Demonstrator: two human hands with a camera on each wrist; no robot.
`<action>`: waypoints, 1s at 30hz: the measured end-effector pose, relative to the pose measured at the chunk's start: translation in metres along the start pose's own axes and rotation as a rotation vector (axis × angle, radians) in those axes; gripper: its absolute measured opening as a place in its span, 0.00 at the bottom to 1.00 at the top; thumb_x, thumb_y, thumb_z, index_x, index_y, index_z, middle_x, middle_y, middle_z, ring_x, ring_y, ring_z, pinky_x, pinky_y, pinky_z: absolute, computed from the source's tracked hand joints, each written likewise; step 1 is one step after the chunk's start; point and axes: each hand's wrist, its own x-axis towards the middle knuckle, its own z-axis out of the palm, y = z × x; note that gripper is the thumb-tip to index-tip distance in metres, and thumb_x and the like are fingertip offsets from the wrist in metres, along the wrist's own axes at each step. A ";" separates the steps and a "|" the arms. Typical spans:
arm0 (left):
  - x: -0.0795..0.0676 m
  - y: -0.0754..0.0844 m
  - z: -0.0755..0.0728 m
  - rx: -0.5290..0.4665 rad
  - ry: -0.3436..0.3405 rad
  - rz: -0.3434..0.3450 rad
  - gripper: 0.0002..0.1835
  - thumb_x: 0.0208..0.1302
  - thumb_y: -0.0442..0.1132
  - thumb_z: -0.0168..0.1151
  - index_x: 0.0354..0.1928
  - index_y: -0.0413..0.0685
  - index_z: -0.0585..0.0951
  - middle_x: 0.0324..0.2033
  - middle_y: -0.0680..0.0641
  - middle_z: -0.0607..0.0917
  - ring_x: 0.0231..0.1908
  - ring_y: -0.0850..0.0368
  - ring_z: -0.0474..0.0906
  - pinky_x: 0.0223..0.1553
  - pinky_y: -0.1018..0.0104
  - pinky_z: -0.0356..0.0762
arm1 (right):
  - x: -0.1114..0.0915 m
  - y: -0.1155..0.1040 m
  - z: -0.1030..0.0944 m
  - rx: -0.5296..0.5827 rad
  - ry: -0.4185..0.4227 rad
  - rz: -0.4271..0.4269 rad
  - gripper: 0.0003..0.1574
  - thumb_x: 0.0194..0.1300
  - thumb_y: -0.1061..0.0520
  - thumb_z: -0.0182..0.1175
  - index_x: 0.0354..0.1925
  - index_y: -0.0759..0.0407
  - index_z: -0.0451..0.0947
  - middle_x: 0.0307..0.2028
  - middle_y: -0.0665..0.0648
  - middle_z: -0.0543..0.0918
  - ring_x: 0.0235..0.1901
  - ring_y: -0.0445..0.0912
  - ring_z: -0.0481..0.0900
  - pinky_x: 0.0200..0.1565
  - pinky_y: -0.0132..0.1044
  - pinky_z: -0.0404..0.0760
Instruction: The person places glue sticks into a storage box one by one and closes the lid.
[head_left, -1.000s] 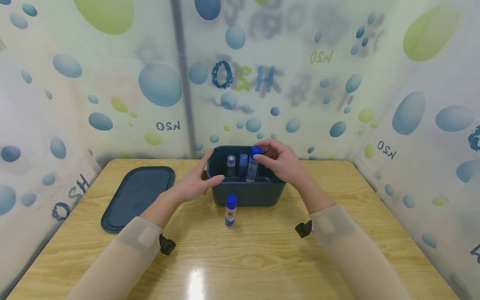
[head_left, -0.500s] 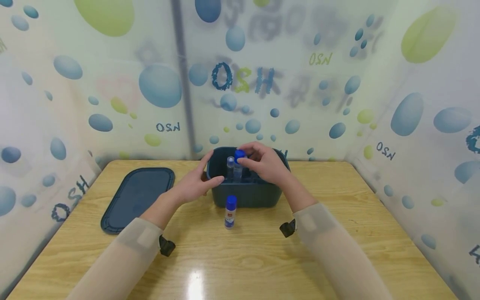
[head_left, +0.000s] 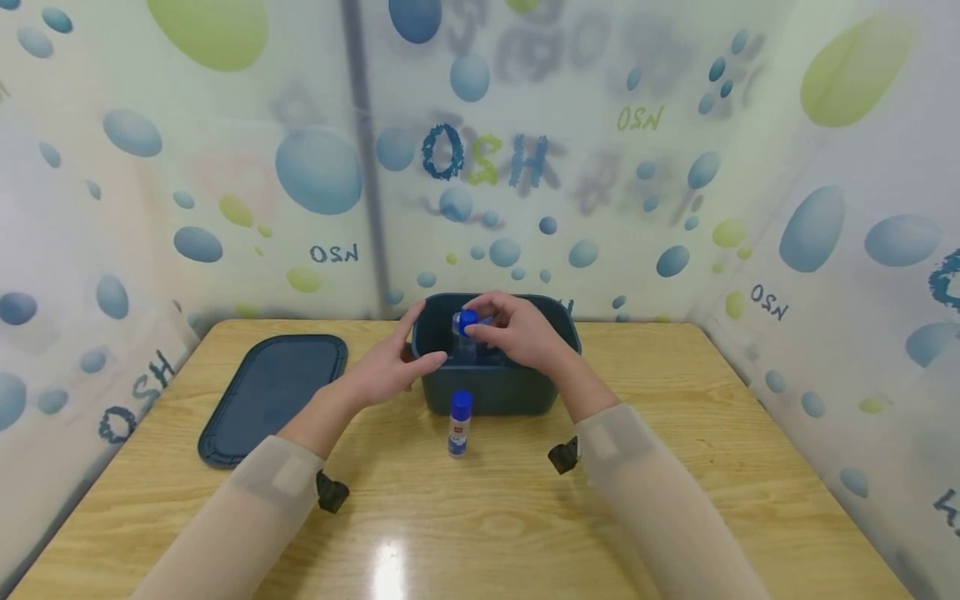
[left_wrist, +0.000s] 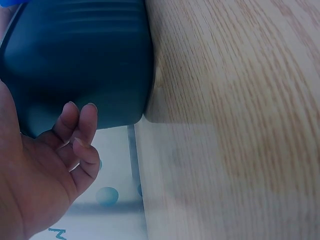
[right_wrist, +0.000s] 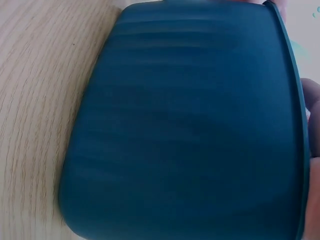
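A person leans both arms over a dark blue bin (head_left: 491, 393) on a wooden bench (head_left: 495, 525). The right hand (head_left: 521, 331) reaches into the bin, its grip clamped on a tube (head_left: 468, 322) by the blue cap. Within the last second that tube has shifted from the bin's middle towards its left end and sunk slightly; it now overlaps a clear-topped tube (head_left: 455, 325) there. That suggests it is being settled among those inside, though its base is hidden. The left hand (head_left: 384, 368) has stayed put, its grip spread: thumb at the bin's front rim, index finger along the left end, apparently steadying it. Upright just in front of the bin, a spare tube (head_left: 460, 425) remains outside, untouched. Left of the bin, the lid (head_left: 273, 402) lies flat.
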 end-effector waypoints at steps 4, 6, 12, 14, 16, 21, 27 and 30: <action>0.000 0.000 -0.001 0.004 0.002 0.002 0.56 0.75 0.75 0.59 0.89 0.81 0.33 0.39 0.41 0.86 0.36 0.47 0.82 0.42 0.56 0.83 | 0.001 -0.002 0.002 -0.034 -0.042 0.048 0.20 0.79 0.48 0.69 0.65 0.49 0.84 0.56 0.54 0.88 0.50 0.49 0.88 0.57 0.46 0.89; 0.000 0.000 -0.002 0.006 0.005 0.000 0.56 0.75 0.74 0.59 0.89 0.81 0.33 0.38 0.41 0.85 0.36 0.48 0.82 0.41 0.56 0.83 | 0.002 -0.002 0.002 -0.050 -0.061 0.059 0.20 0.79 0.49 0.69 0.64 0.49 0.84 0.56 0.53 0.88 0.51 0.49 0.88 0.58 0.47 0.89; 0.000 0.000 -0.002 0.010 0.009 0.005 0.56 0.75 0.73 0.60 0.89 0.79 0.33 0.38 0.39 0.85 0.36 0.47 0.82 0.41 0.56 0.83 | 0.004 -0.002 0.004 -0.115 -0.100 0.086 0.19 0.79 0.51 0.69 0.64 0.50 0.84 0.56 0.54 0.88 0.52 0.48 0.88 0.60 0.48 0.88; 0.001 0.000 -0.002 0.014 0.010 0.007 0.56 0.76 0.73 0.60 0.89 0.78 0.33 0.38 0.39 0.85 0.36 0.47 0.82 0.41 0.57 0.83 | 0.005 -0.002 0.004 -0.122 -0.109 0.098 0.18 0.80 0.52 0.68 0.63 0.50 0.84 0.56 0.54 0.88 0.53 0.48 0.88 0.60 0.48 0.88; 0.001 0.000 -0.002 0.013 0.014 0.004 0.56 0.76 0.73 0.60 0.89 0.79 0.34 0.38 0.38 0.85 0.35 0.47 0.81 0.41 0.56 0.83 | 0.005 -0.002 0.005 -0.124 -0.117 0.105 0.17 0.80 0.52 0.68 0.63 0.51 0.84 0.56 0.54 0.88 0.52 0.48 0.88 0.61 0.48 0.88; 0.000 0.000 -0.001 0.017 0.019 0.004 0.56 0.76 0.72 0.60 0.89 0.78 0.34 0.37 0.38 0.84 0.35 0.47 0.81 0.40 0.56 0.83 | 0.006 -0.002 0.006 -0.110 -0.121 0.116 0.16 0.79 0.53 0.69 0.62 0.51 0.85 0.56 0.55 0.89 0.52 0.48 0.89 0.60 0.48 0.88; 0.001 0.000 0.001 0.021 0.015 -0.006 0.56 0.74 0.74 0.60 0.89 0.80 0.34 0.39 0.39 0.85 0.36 0.47 0.82 0.41 0.56 0.84 | 0.004 0.000 0.006 -0.098 -0.123 0.124 0.16 0.79 0.54 0.69 0.62 0.50 0.86 0.56 0.55 0.89 0.54 0.49 0.88 0.62 0.48 0.87; 0.001 0.000 0.001 0.018 0.012 -0.007 0.57 0.74 0.74 0.60 0.89 0.80 0.34 0.39 0.40 0.86 0.36 0.48 0.82 0.41 0.56 0.84 | 0.004 -0.001 0.006 -0.090 -0.125 0.125 0.17 0.79 0.54 0.69 0.62 0.50 0.86 0.57 0.56 0.89 0.54 0.50 0.89 0.61 0.48 0.88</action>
